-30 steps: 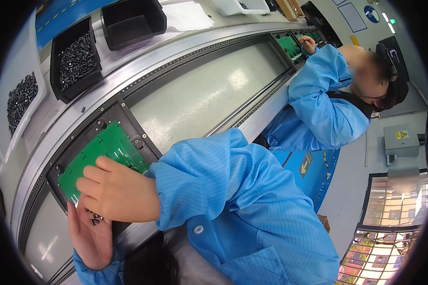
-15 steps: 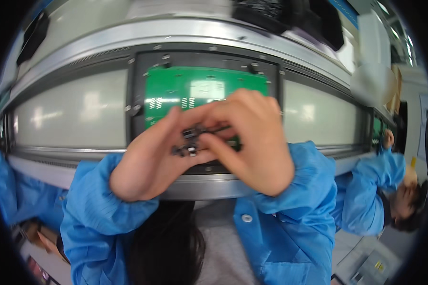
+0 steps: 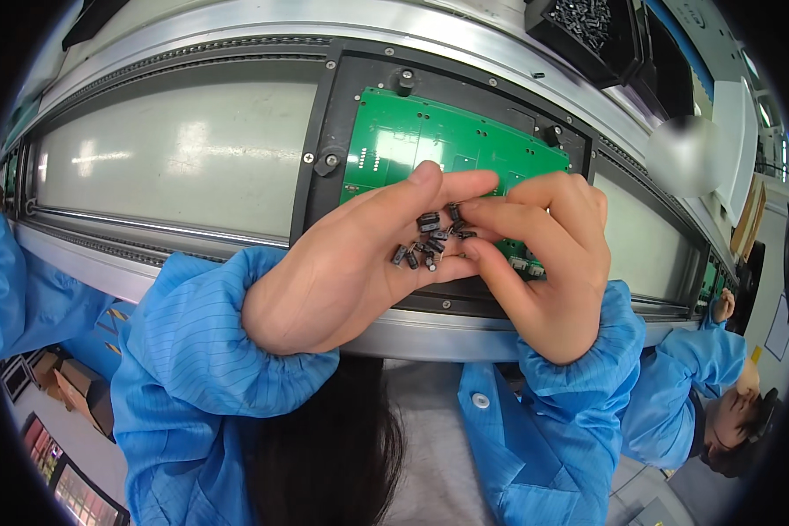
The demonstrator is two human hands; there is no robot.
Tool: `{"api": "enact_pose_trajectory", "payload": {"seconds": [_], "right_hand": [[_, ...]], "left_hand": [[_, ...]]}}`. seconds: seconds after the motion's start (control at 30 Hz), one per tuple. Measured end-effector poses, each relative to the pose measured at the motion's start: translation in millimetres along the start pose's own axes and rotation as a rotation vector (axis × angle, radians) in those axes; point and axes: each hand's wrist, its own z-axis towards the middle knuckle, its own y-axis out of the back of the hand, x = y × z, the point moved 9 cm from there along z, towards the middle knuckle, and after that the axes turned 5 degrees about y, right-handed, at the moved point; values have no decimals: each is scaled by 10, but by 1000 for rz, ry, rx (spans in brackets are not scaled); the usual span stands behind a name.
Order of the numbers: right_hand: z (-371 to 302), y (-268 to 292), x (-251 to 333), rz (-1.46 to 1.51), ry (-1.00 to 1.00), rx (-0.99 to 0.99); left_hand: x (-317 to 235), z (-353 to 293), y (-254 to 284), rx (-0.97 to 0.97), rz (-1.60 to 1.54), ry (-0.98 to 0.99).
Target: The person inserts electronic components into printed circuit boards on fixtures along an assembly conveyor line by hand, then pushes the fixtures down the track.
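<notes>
My left hand (image 3: 333,272) is cupped palm up, with a small heap of black cylindrical capacitors (image 3: 429,223) in its palm. Their thin metal leads poke out in several directions. From the right, my right hand (image 3: 552,245) reaches to the heap, thumb and index finger closing around one capacitor (image 3: 465,234) at its edge. Both hands are above a green circuit board (image 3: 500,149), hiding its near part. The board lies in a black carrier frame (image 3: 320,188) with knobs along its far side.
The carrier sits on a conveyor with metal rails (image 3: 228,42). Beyond the far rail stands a black bin (image 3: 563,54) of capacitors, with a loose capacitor (image 3: 538,75) near it. Another person's blue sleeve (image 3: 675,386) is at the right, and a blue sleeve (image 3: 44,289) at the left.
The view has turned, so board and hands appear farther right. My right fingers have drawn back from over my left palm, and the capacitors there now show more plainly.
</notes>
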Motion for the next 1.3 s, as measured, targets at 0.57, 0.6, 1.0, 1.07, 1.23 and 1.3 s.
{"api": "enact_pose_trajectory", "payload": {"seconds": [0.57,0.6,1.0,1.07,1.23,1.3], "right_hand": [[-44,172,-42,281,-53,-85],[-56,134,-108,442,-104,-81],[-170,-194,-336,1395,-339,-32],[-170,-200,-343,1406,-346,-31],[-179,-208,-355,1451,-370,-18],[-190,-221,-359,1462,-389,1]], "left_hand": [[72,7,-21,11,227,101],[75,4,-25,19,217,116],[79,23,-74,-12,39,126],[84,27,-87,-7,47,128],[82,30,-83,7,90,132],[82,30,-80,17,125,139]]}}
